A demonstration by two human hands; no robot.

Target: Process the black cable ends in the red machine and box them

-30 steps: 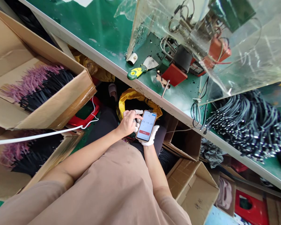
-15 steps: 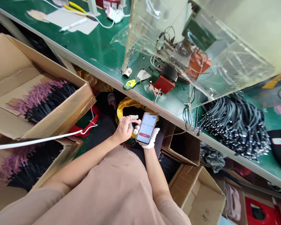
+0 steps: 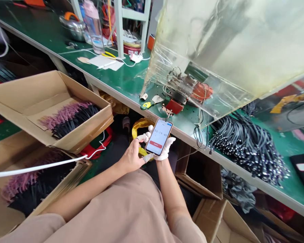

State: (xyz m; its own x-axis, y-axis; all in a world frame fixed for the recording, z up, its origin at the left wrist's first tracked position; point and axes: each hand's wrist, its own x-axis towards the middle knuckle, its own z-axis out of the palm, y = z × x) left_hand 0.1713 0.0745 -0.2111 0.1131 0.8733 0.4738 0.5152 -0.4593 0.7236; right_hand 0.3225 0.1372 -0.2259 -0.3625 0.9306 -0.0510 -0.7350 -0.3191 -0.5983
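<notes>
Smartphone (image 3: 158, 137) showing a timer, center frame, clasped in the white-gloved right hand (image 3: 164, 148). Bare left hand (image 3: 130, 158) just beside its edge, grip impossible to tell.

Two hands (image 3: 131, 158), one smartphone (image 3: 158, 137), four cardboard boxes (image 3: 83, 135), one clear plastic guard (image 3: 218, 67)

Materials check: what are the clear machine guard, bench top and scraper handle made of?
The clear guard looks like rigid acrylic or similar plastic: see-through, glossy, with yellowish smears. The bench top seems a green rubbery mat, satin and scuffed; the compound can't be told. The scraper handle looks like moulded plastic, smooth and shiny.
</notes>
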